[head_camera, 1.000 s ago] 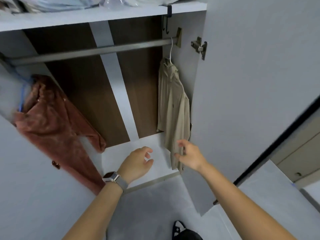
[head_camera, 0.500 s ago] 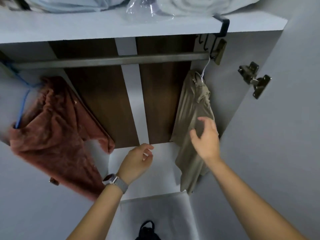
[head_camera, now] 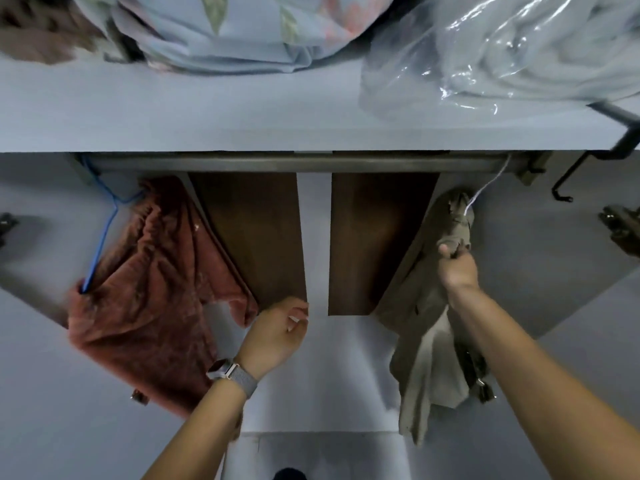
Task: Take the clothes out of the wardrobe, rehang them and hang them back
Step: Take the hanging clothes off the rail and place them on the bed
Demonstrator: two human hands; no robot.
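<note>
A beige shirt (head_camera: 424,327) hangs on a white hanger (head_camera: 486,187) at the right end of the metal rail (head_camera: 294,165). My right hand (head_camera: 457,266) grips the shirt's upper part, just below the hanger hook. A rust-red fleece garment (head_camera: 152,282) hangs on a blue hanger (head_camera: 104,233) at the left end of the rail. My left hand (head_camera: 278,332), with a watch on the wrist, hovers loosely curled in the middle of the wardrobe and holds nothing.
The shelf (head_camera: 207,112) above the rail carries folded bedding (head_camera: 225,26) and a plastic-wrapped bundle (head_camera: 502,50). A black hook (head_camera: 620,140) hangs off the shelf's right edge. Door hinges (head_camera: 621,230) stick out at the right, beside the open door.
My right hand rose from the shirt's hem to its upper part and closed on the fabric. The view tilted upward toward the shelf. My left hand barely moved.
</note>
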